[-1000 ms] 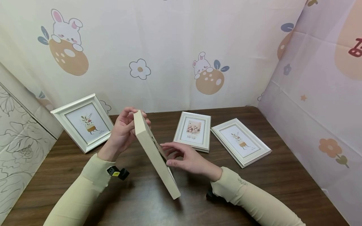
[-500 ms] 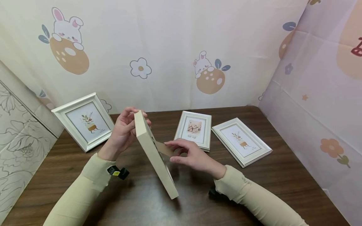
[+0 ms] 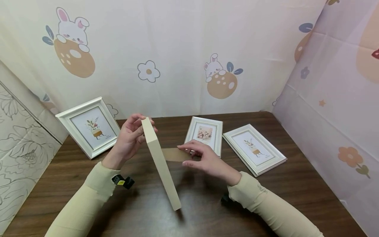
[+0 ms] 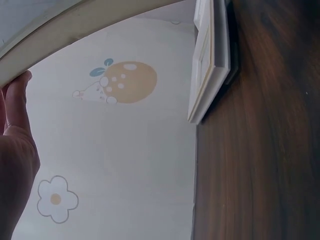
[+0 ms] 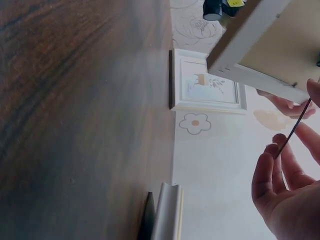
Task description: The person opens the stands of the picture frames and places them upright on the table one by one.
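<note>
A picture frame [image 3: 161,164] stands tilted and nearly edge-on over the table in the head view, its cream side toward me. My left hand [image 3: 128,141] grips it at the upper end; in the left wrist view the fingers reach the frame's rim [image 4: 95,21]. From its back a flat brown easel stand [image 3: 174,154] sticks out to the right. My right hand [image 3: 208,161] pinches the free end of that stand, which shows as a thin dark edge in the right wrist view. The beige backing [image 5: 292,42] faces the right hand there. The frame's picture side is hidden.
A white frame with a plant picture [image 3: 88,128] leans upright at the left back. Two more frames lie on the dark wood table [image 3: 142,210]: one with a flower photo [image 3: 204,131], partly behind the right hand, and one with a plant print [image 3: 254,149] farther right.
The easel stand has swung out from the frame's back as my right hand moved right and slightly up with it. The frame's lower end has shifted left; my left hand keeps its hold.
</note>
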A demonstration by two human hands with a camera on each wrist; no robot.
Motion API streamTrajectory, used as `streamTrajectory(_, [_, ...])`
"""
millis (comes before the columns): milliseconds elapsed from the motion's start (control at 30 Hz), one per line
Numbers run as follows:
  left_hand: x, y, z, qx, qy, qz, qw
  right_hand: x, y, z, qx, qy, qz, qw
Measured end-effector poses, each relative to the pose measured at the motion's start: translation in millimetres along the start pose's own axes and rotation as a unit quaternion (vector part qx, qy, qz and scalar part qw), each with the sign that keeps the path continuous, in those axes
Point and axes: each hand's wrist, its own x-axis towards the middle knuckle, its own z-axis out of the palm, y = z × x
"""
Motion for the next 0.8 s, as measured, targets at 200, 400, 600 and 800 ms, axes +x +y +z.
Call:
streamTrajectory(200, [-1.4, -1.5, -1.7, 0.018, 0.006, -0.001, 0.9998, -0.1, -0.2, -5.1, -0.014, 0.002, 0.007, 1.000])
streamTrajectory(400, [-0.8, -0.9, 0.4, 0.034, 0.006, -0.002, 0.9994, -0.6, 0.9, -3.3, -0.006, -0.006, 0.014, 1.000])
streamTrajectory(600, [-0.1, -0.9, 1.2, 0.013, 0.002, -0.002, 0.9999, -0.8, 3.0, -2.5, -0.018, -0.014, 0.008, 1.000])
streamTrajectory(800, [-0.3, -0.7, 2.3, 0.005, 0.001, -0.003, 1.0000, -1.5, 3.4, -1.5, -0.026, -0.024, 0.013, 0.999])
